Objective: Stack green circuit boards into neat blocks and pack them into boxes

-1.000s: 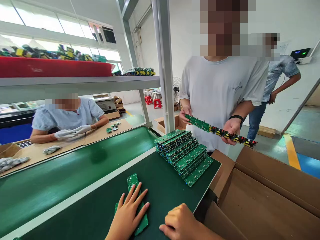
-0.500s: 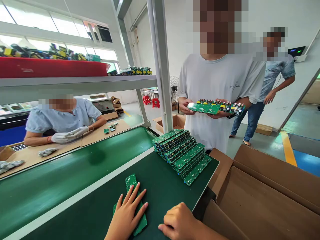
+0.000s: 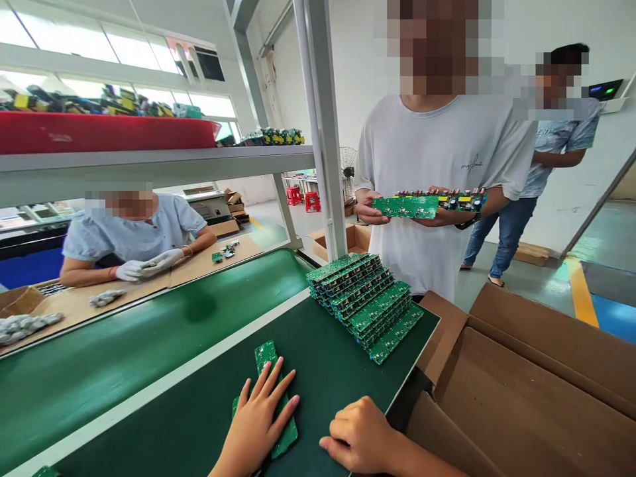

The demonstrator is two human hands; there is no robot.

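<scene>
My left hand [image 3: 256, 414] lies flat with its fingers spread over a green circuit board [image 3: 286, 434], which pokes out above the fingertips and beside the thumb. A bit of another green board [image 3: 235, 405] shows at the hand's left side, mostly hidden. My right hand [image 3: 360, 434] is curled into a loose fist on the dark green tabletop, near its right edge, with nothing visible in it. Farther up the table, stepped stacks of green circuit boards [image 3: 365, 298] lie apart from both hands.
Beyond the stacks, a person in a white shirt [image 3: 432, 146] holds circuit boards [image 3: 407, 207]. An open cardboard box [image 3: 536, 391] adjoins the table's right edge. Left are a green conveyor belt [image 3: 149, 331] and a gloved person [image 3: 134, 232]. A shelf [image 3: 163, 162] carries a red bin [image 3: 104, 132].
My view has shifted slightly. Both hands keep their poses on the table. The white-shirted person has tilted the held boards, and the person behind has drawn an arm in.
</scene>
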